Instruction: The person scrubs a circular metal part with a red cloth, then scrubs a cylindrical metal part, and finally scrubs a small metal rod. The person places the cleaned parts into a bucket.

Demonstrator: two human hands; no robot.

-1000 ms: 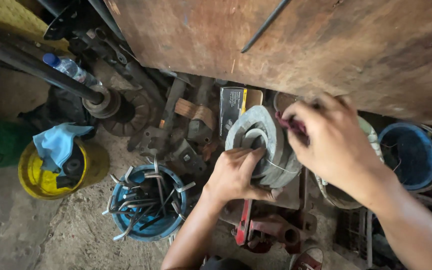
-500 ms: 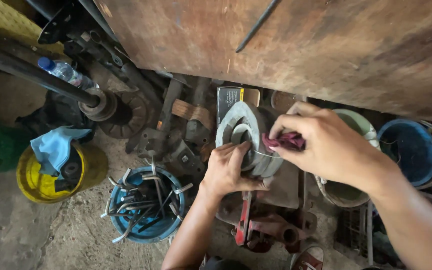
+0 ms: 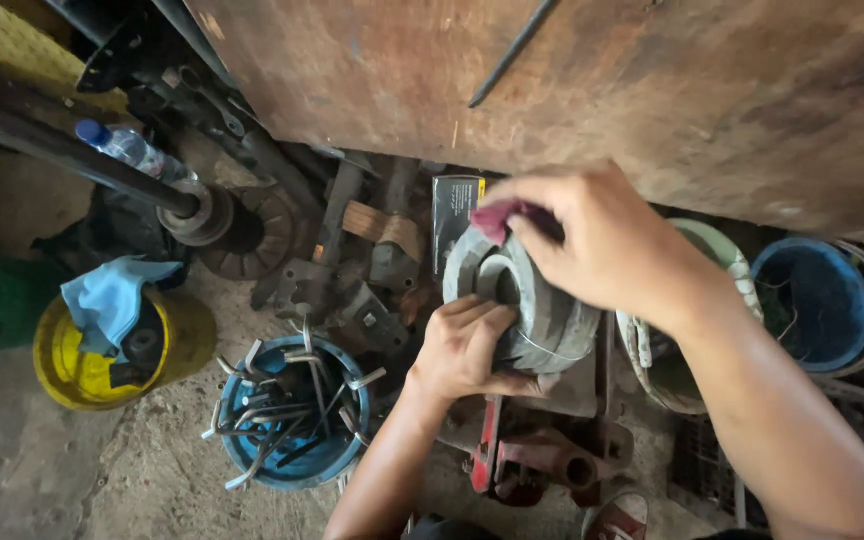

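We list a ring point(image 3: 542, 310): dull grey metal, matt, with a thin bright wire band. Rag point(image 3: 497, 215): dark red cloth, soft and crumpled. Board point(image 3: 592, 90): worn brown wood, rough, stained. Blue tub point(image 3: 292, 450): scuffed plastic, holding bare steel rods point(image 3: 282, 400) with a slight shine. Yellow bucket point(image 3: 72, 365): grimy plastic, under a light blue cloth point(image 3: 112, 295). Bottle point(image 3: 132, 150): clear, glossy plastic. Floor point(image 3: 32, 470): rough, dusty concrete.
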